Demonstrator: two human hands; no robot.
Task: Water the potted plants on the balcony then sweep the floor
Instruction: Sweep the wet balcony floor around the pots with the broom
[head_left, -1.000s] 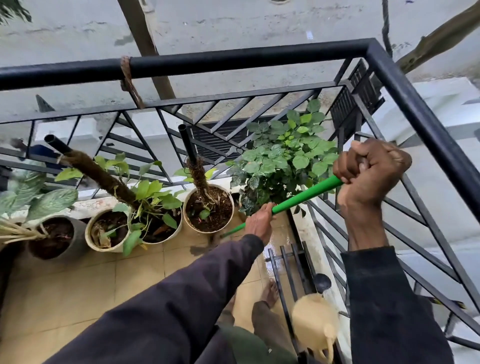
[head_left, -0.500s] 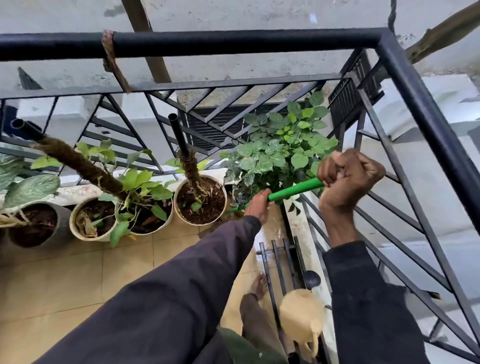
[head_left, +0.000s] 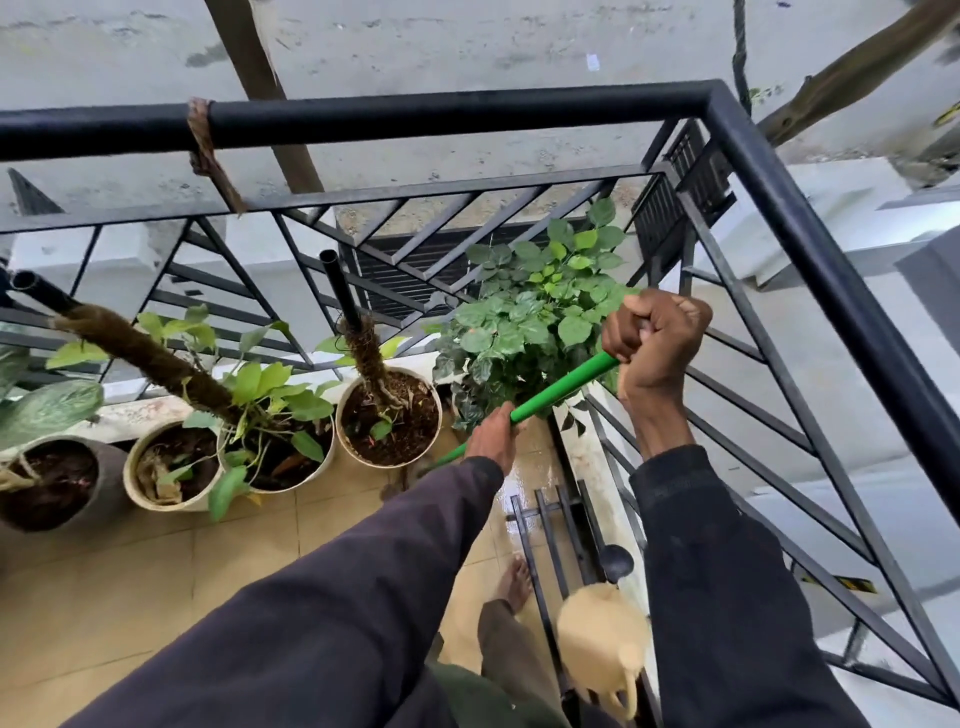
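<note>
the right hand (head_left: 657, 343) is clenched in a fist around the top end of a long green plastic broom handle (head_left: 563, 387), up near the black metal balcony railing (head_left: 467, 111). the left hand (head_left: 491, 439) grasps the same handle lower down, fingers wrapped round it. the handle slants down to the left, and its lower end passes behind the left sleeve toward the tan tiled floor (head_left: 156, 571); the broom's head is mostly hidden, so i cannot tell how it sits. along the railing stands a row of plants: a grey pot of dark soil (head_left: 57, 483), a cream pot (head_left: 171, 467), a white pot of broad light-green leaves with a leaning fibre-wrapped pole (head_left: 280, 452), and a round cream pot with an upright fibre-wrapped pole (head_left: 389, 415). a bushy dark-green leafy plant (head_left: 530, 322) fills the corner, just behind the handle. the tiles near the corner shine wet. a cream plastic watering can (head_left: 602, 642) sits low by the right sleeve, beside a bare foot (head_left: 514, 577).
</note>
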